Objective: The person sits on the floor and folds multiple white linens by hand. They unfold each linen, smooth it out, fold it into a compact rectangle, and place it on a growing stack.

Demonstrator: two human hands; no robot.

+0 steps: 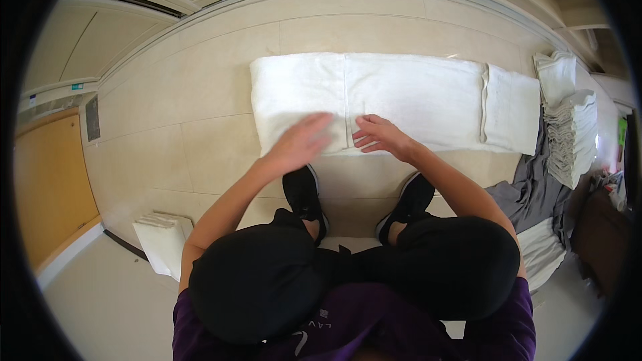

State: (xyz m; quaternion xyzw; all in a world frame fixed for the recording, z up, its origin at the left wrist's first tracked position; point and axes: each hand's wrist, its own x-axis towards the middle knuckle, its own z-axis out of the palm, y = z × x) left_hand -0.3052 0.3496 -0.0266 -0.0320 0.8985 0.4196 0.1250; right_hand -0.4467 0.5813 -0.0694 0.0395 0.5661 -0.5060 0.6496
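A long white towel [416, 100], partly folded, lies flat on the tiled floor before my feet. A seam or meeting edge runs across it left of its middle, and a separate folded flap shows near its right end. My left hand [303, 140], blurred, is over the near edge of its left part, with nothing seen in it. Just right of the seam, my right hand [378, 134] is over the near edge with its fingers apart and holds nothing. Whether either hand touches the cloth, I cannot tell.
Stacks of folded white towels [572, 135] stand at the right, beside a crumpled grey cloth [536, 190]. Another small stack of folded white cloth [163, 240] is at the lower left. My black shoes [301, 190] are close to the towel's near edge. A wooden door [57, 185] is at far left.
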